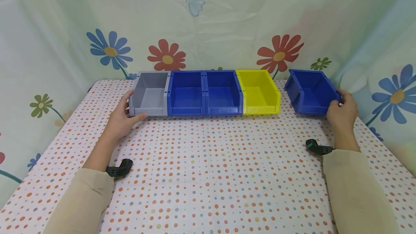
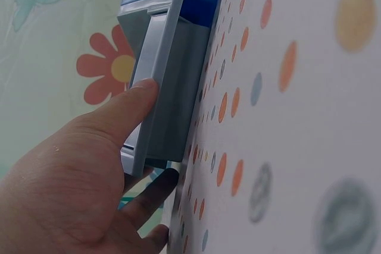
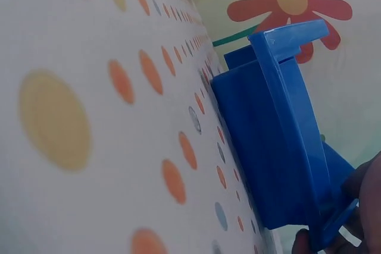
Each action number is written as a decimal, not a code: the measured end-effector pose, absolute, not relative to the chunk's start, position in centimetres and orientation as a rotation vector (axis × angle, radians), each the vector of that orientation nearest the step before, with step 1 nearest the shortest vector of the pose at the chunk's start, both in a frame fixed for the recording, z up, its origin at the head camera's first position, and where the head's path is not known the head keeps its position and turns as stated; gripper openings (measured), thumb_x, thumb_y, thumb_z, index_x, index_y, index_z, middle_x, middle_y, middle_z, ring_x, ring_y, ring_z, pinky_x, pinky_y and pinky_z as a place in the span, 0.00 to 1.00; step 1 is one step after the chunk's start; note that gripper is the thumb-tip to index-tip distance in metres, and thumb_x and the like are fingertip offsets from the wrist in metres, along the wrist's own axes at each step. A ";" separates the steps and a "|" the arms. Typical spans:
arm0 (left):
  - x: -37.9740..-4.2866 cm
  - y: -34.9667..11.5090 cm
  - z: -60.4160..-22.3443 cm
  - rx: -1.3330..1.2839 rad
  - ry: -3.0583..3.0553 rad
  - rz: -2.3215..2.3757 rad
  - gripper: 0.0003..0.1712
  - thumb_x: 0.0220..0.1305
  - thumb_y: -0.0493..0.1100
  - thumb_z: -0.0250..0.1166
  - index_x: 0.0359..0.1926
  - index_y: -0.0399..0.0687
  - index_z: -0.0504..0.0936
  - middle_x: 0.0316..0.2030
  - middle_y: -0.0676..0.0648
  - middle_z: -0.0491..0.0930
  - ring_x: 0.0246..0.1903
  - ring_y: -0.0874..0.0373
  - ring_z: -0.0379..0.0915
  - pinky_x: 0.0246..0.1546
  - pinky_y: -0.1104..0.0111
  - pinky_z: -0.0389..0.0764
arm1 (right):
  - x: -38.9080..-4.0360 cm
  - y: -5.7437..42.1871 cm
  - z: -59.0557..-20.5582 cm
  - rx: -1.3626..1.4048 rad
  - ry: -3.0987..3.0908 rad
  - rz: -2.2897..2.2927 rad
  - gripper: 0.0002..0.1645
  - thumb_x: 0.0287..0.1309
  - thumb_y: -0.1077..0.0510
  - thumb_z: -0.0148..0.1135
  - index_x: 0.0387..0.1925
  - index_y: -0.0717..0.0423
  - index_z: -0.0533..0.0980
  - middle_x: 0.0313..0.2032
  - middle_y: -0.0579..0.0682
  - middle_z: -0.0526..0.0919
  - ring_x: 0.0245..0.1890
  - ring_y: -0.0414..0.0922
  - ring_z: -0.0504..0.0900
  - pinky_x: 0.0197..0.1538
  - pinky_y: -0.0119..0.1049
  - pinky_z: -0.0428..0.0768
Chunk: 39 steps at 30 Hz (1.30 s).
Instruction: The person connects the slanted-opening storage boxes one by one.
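Note:
At the left end of a row of plastic storage bins, my left hand (image 1: pixel 121 118) holds the front corner of a grey bin (image 1: pixel 151 98). Its thumb presses the front lip in the left wrist view, and the other fingers lie along the outer side. Apart from the row, on the right, my right hand (image 1: pixel 344 113) grips the right wall of a blue bin (image 1: pixel 312 93), which stands angled. In the right wrist view this blue bin (image 3: pixel 268 147) hides part of the fingers. Two more blue bins (image 1: pixel 187 98) and a yellow bin (image 1: pixel 258 93) complete the row.
A dotted cloth covers the table (image 1: pixel 221 169). Behind and beside it hangs a flowered curtain (image 1: pixel 224 17). A gap separates the yellow bin from the angled blue bin. Black wrist cameras (image 1: pixel 120 168) sit on both wrists.

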State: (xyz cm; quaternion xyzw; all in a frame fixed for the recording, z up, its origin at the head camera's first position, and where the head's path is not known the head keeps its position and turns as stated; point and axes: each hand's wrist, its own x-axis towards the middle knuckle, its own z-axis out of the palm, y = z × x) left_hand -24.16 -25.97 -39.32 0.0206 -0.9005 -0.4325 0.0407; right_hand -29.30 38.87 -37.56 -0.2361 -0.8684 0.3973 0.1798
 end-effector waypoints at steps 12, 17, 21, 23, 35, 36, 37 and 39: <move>-24.1 -25.9 -39.1 0.064 -2.760 -1.333 0.60 0.67 0.53 0.72 0.83 0.73 0.38 0.82 0.37 0.46 0.78 0.30 0.50 0.74 0.36 0.60 | -29.3 38.8 -37.2 -0.807 -2.397 1.277 0.35 0.78 0.53 0.34 0.82 0.33 0.52 0.82 0.49 0.54 0.79 0.50 0.60 0.77 0.45 0.67; -24.1 -25.8 -39.0 0.062 -2.760 -1.339 0.59 0.67 0.53 0.72 0.84 0.72 0.38 0.82 0.36 0.46 0.78 0.30 0.50 0.74 0.36 0.61 | -29.2 38.9 -37.1 -0.839 -2.360 1.327 0.35 0.77 0.53 0.37 0.81 0.29 0.53 0.82 0.47 0.54 0.79 0.47 0.58 0.78 0.43 0.65; -24.0 -25.8 -39.0 0.065 -2.762 -1.341 0.59 0.67 0.52 0.72 0.84 0.72 0.38 0.82 0.35 0.47 0.78 0.30 0.50 0.73 0.36 0.61 | -29.5 38.8 -37.3 -0.859 -2.302 1.349 0.34 0.77 0.53 0.39 0.79 0.27 0.57 0.80 0.45 0.58 0.78 0.42 0.59 0.77 0.37 0.65; -24.0 -25.8 -39.0 0.064 -2.762 -1.342 0.59 0.67 0.52 0.72 0.84 0.72 0.38 0.82 0.35 0.47 0.78 0.30 0.50 0.73 0.35 0.61 | -29.6 38.8 -37.4 -0.864 -2.276 1.362 0.33 0.77 0.53 0.40 0.78 0.26 0.59 0.80 0.44 0.59 0.77 0.40 0.59 0.76 0.35 0.65; -23.9 -25.9 -39.1 0.055 -2.760 -1.339 0.59 0.68 0.51 0.72 0.84 0.71 0.38 0.82 0.35 0.47 0.77 0.29 0.51 0.73 0.35 0.61 | -29.6 38.5 -37.3 -0.865 -2.172 1.414 0.32 0.79 0.54 0.40 0.77 0.27 0.61 0.78 0.41 0.61 0.76 0.35 0.60 0.78 0.32 0.62; -23.9 -25.9 -39.1 0.058 -2.761 -1.337 0.59 0.68 0.51 0.72 0.84 0.71 0.38 0.82 0.35 0.47 0.77 0.29 0.51 0.73 0.36 0.61 | -29.6 38.4 -37.2 -0.864 -2.170 1.412 0.32 0.79 0.55 0.40 0.77 0.27 0.61 0.78 0.41 0.61 0.76 0.35 0.61 0.78 0.32 0.63; -23.9 -25.9 -39.1 0.061 -2.763 -1.336 0.59 0.67 0.51 0.72 0.84 0.72 0.38 0.82 0.36 0.47 0.77 0.29 0.51 0.73 0.36 0.61 | -29.6 38.3 -37.2 -0.862 -2.166 1.414 0.32 0.79 0.55 0.41 0.77 0.27 0.62 0.78 0.40 0.61 0.75 0.35 0.61 0.77 0.32 0.63; -23.9 -25.9 -39.1 0.066 -2.765 -1.337 0.60 0.67 0.51 0.72 0.84 0.72 0.38 0.82 0.36 0.46 0.78 0.29 0.51 0.73 0.36 0.61 | -29.6 38.1 -37.1 -0.861 -2.159 1.426 0.32 0.79 0.55 0.41 0.77 0.27 0.62 0.78 0.40 0.61 0.75 0.35 0.61 0.77 0.32 0.63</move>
